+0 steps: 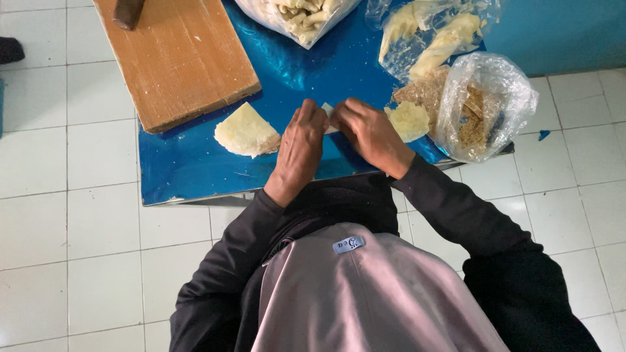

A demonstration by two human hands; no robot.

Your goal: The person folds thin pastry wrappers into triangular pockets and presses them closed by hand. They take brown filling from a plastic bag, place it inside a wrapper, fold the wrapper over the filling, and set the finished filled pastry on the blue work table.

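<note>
Both hands are working close together at the near middle of the blue table (195, 163), fingertips meeting over a small pale wrapper piece (328, 111) that is peeking out at the far side between them. The left hand (298, 150) is lying knuckles up, fingers curled in and pinching the piece's left edge; the right hand (372, 133) is closing on its right edge, thumb side touching the left hand. So both hands are clamping on the same piece, most of which is hiding under the fingers, and its full shape can't be told. A pale yellow dough sheet stack (246, 132) is sitting just left of the left hand, not touching it. Another yellowish crumbly lump (411, 120) is sitting just right of the right hand, seeming to touch its knuckles. A clear plastic bag of brown crumbs (486, 107) is resting at the right table edge, well apart from the hands. A wooden board (179, 58) is lying far left. Two more clear bags are sitting at the far edge: one with pale rolled sticks (303, 16) and one with pale long pieces (433, 36).
</note>
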